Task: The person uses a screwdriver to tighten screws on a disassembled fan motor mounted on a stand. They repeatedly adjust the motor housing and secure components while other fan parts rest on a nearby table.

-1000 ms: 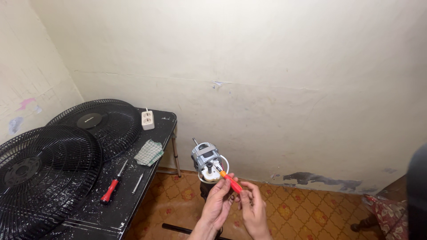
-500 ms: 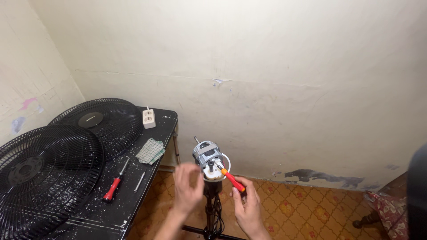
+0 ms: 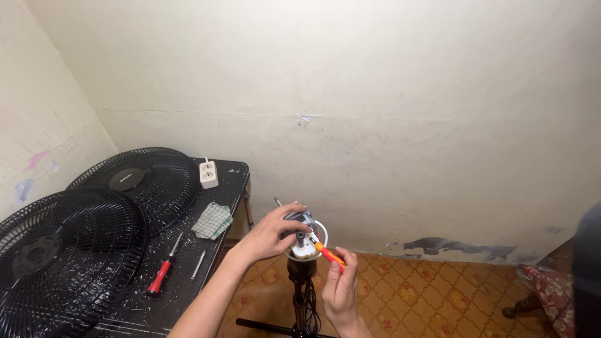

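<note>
A bare fan motor (image 3: 303,240) sits on top of a black stand pole (image 3: 301,293) with cables hanging down it. My left hand (image 3: 270,233) reaches in from the left and grips the top of the motor. My right hand (image 3: 341,288) is below and to the right, shut on a screwdriver with an orange-red handle (image 3: 328,254), whose tip points at the motor's white base.
A black table (image 3: 181,288) on the left carries two black fan grilles (image 3: 134,184), a white power socket (image 3: 208,174), a checked cloth (image 3: 212,220), a red-handled screwdriver (image 3: 163,270) and a metal rod (image 3: 198,264). A patterned tile floor (image 3: 432,294) lies below. A dark object (image 3: 587,269) fills the right edge.
My left hand rose from beside the stand and closed on the top of the motor. My right hand kept the screwdriver at the motor's base.
</note>
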